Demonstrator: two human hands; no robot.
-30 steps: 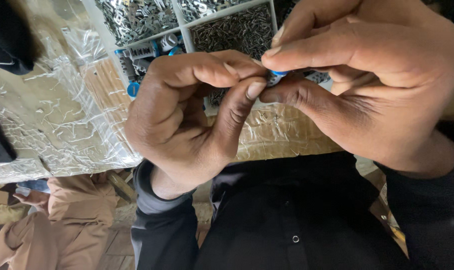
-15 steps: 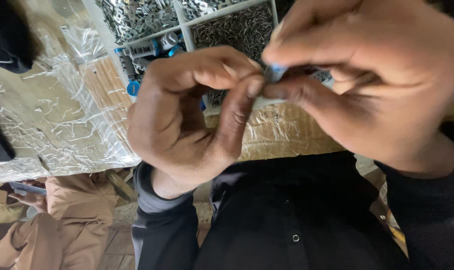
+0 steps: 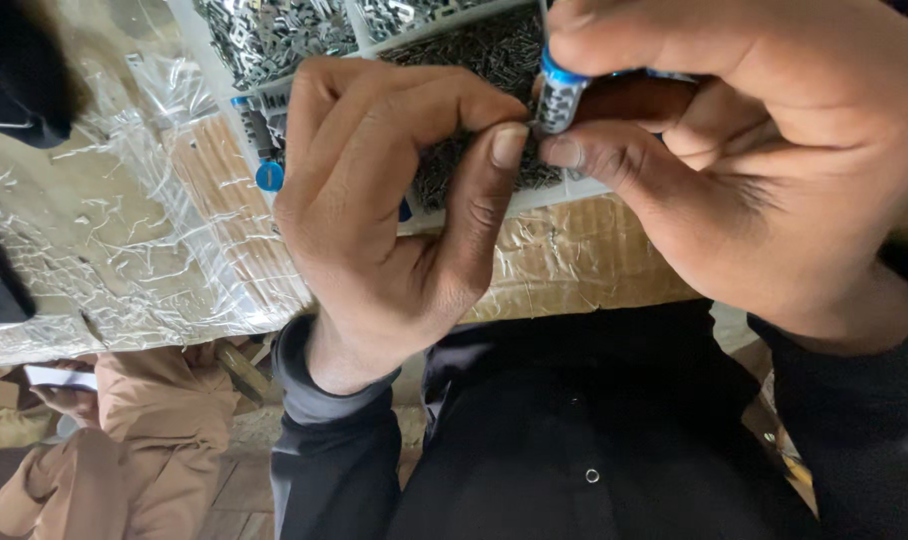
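Soft, even daylight; we see no hard shadows. Glare glints off the plastic wrap (image 3: 94, 250) on the table. Both hands, left hand (image 3: 394, 200) and right hand (image 3: 754, 170), look sharp; the top left corner is dark and blurred.

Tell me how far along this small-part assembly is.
Done: the small silver cylinder with a blue cap is out of the tray and up at the fingertips. In hand: the right hand grips it between thumb and fingers, while the left hand pinches at its lower end; whether anything tiny sits in that pinch is hidden. Left: the white compartment tray of small metal parts holds heaps more.
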